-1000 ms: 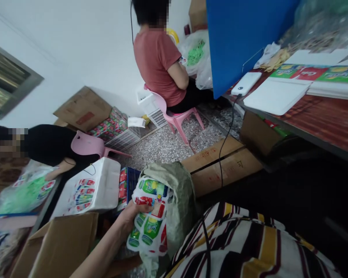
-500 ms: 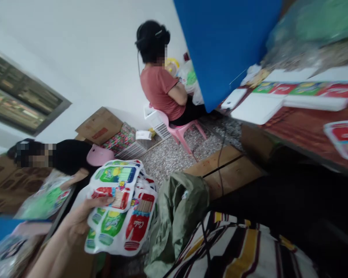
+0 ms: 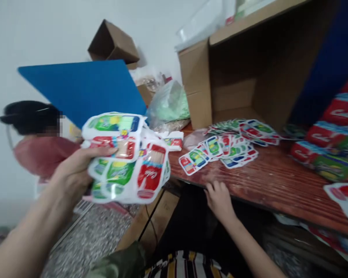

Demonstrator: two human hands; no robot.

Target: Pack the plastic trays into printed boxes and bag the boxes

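Observation:
My left hand [image 3: 72, 173] is closed round a thick stack of printed packets [image 3: 124, 160], white with green and red drink pictures, held up left of the wooden table [image 3: 278, 185]. My right hand [image 3: 219, 199] rests at the table's near edge with its fingers curled on the rim, holding nothing I can see. Just beyond it, a spread of similar small packets [image 3: 229, 144] lies fanned out on the tabletop.
An open cardboard box [image 3: 249, 73] stands on its side at the table's back. Red and green cartons [image 3: 333, 143] are stacked at the right. A blue board [image 3: 84, 90] and a clear bag of green bits [image 3: 169, 104] are behind. A person in a red shirt [image 3: 39, 150] sits at left.
My view has swung from the floor and green sack up to the table. My left hand has lifted the packet stack out of the sack and carried it toward the table. My right hand has come into view.

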